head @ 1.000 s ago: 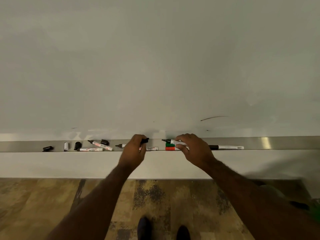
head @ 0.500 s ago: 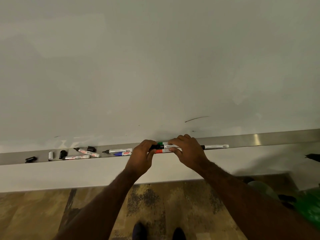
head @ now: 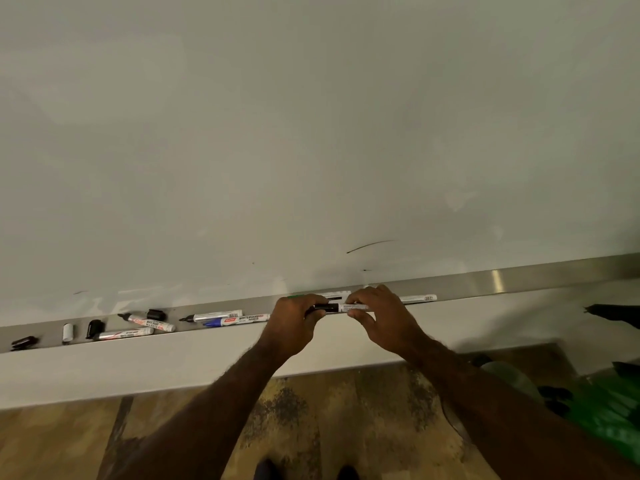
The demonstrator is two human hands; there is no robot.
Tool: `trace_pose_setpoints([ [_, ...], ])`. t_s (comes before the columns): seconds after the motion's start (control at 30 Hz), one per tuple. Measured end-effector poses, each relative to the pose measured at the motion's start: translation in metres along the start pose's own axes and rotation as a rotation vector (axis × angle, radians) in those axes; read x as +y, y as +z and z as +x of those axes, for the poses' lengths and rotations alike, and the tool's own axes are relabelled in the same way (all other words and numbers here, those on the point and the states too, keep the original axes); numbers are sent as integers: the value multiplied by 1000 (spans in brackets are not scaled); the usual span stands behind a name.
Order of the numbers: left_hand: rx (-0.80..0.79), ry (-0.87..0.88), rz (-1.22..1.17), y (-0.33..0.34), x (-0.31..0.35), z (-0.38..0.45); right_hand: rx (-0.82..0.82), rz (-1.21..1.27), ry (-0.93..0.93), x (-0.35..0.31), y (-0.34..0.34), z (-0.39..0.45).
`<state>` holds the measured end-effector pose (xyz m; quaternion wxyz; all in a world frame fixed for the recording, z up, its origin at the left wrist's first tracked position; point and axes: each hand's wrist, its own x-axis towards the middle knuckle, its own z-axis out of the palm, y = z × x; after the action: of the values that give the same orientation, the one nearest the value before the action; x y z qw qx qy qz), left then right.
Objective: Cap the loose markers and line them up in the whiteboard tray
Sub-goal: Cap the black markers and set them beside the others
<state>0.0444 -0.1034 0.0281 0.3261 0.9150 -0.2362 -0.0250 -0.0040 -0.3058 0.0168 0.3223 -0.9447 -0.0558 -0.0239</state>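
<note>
— The left hand (head: pixel 294 322) and the right hand (head: pixel 384 318), what are they doing?

— Both are closed on one marker (head: pixel 341 308), just above the front edge of the whiteboard tray (head: pixel 519 280). The left fingers pinch its black cap end, the right fingers grip the white barrel. The marker lies level between the two hands.

— And the other markers?

— In the tray, left of the hands, a blue marker (head: pixel 239 320) lies beside an uncapped black marker (head: pixel 211 316). Further left are two more markers and some loose caps (head: pixel 156 314). Right of the hands, one white marker (head: pixel 417 298) lies along the tray.
</note>
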Motion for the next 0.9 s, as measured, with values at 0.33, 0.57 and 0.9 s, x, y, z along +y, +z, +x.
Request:
trace_pose_setpoints([
  [0.33,34,-112,85,4,-32,-12,48,-373,327,73,-32,3],
  [0.57,185,-251,170,-18,-72,-48,73,-427,349,76,-33,6],
  [0.9,381,-533,303,-90,-149,-89,147,-413,-37,-26,31,36],
])
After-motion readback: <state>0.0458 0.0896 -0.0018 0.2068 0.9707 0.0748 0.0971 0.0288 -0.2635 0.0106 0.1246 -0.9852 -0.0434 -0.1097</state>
